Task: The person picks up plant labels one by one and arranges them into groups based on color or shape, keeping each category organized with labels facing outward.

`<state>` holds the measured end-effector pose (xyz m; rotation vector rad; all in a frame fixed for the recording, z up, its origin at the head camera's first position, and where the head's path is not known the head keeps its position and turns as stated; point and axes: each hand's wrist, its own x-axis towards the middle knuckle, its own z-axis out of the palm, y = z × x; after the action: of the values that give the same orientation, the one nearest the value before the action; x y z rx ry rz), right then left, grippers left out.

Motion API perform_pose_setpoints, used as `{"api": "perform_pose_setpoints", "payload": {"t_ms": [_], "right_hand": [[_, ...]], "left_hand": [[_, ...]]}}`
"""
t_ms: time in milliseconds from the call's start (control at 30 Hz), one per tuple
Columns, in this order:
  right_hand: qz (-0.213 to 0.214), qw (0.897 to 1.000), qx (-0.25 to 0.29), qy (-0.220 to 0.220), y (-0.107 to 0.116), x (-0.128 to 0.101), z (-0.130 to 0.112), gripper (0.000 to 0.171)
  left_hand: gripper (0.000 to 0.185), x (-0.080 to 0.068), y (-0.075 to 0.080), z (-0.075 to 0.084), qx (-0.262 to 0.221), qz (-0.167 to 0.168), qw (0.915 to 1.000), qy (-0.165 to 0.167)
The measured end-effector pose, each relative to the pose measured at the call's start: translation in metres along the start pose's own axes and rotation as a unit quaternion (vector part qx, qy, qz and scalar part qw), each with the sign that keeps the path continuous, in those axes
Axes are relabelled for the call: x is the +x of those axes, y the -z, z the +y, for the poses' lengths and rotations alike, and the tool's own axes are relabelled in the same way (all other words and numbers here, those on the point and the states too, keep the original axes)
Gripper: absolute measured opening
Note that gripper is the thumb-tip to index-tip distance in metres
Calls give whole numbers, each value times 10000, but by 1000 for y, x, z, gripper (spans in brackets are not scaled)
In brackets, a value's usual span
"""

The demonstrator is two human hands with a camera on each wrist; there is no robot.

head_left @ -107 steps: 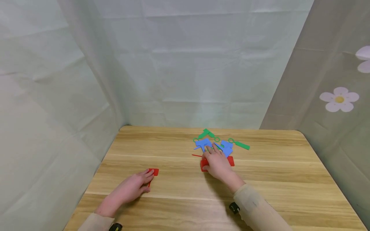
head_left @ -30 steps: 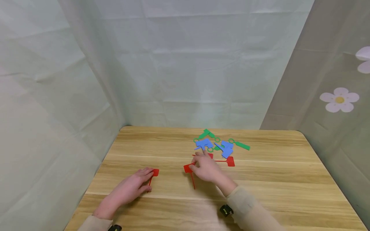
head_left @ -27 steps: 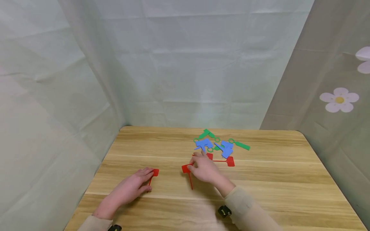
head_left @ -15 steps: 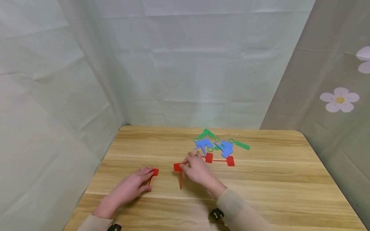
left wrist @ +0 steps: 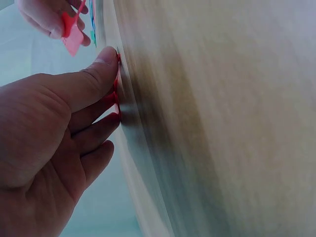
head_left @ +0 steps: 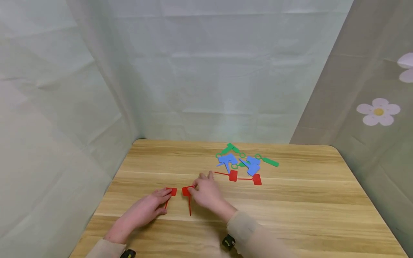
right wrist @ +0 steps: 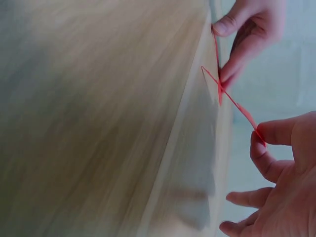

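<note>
My right hand [head_left: 208, 193] pinches the square head of a red plant label [head_left: 186, 191] between thumb and index finger. In the right wrist view this label [right wrist: 245, 114] is tilted, its head raised and the thin stem slanting down to the table. The other fingers of that hand are spread. To its left, my left hand [head_left: 150, 209] rests on a second red plant label [head_left: 173, 191] lying flat, fingers on the head and thumb by the stem. The left wrist view shows these fingers [left wrist: 98, 131] fairly straight against the table; they hide part of that label.
Two more red plant labels [head_left: 233, 176] lie right of centre, stems pointing left. Behind them are blue T-shaped labels [head_left: 253, 166] and several green ring tags [head_left: 270, 162], partly overlapping. The wooden table [head_left: 306, 215] meets pale cloth [head_left: 219, 89] at its back edge.
My right hand has taken a red plant label from the group and carried it left, close to the left hand. The left hand stays on its label.
</note>
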<state>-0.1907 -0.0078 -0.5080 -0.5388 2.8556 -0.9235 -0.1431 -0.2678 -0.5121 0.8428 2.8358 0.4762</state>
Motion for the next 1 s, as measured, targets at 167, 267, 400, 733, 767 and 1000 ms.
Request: {"api": "perform_pose_setpoints", "payload": {"t_ms": [167,267,400,733,767,1000], "right_hand": [[82,9993,-294,-221,-9,2,-16,25],[121,9981,-542,-271,-14,3,-22,28],[86,9928,-1144,-332,-15,3,-26,32],[-167,9599,-2760,-461,-22,9,-29,52],[-201,9580,-2818,-485,-23,10,-29,53],[-275,9507,-3020,-644,-28,15,-29,55]], "left_hand": [[59,0,0,-1,-13,11,10000,25],[59,1,0,-1,-59,9,10000,38],[60,1,0,-1,-84,-17,10000,42],[58,1,-1,-1,-10,37,10000,5],[57,1,-1,0,-29,38,10000,12],[56,0,-1,0,-34,72,10000,-25]]}}
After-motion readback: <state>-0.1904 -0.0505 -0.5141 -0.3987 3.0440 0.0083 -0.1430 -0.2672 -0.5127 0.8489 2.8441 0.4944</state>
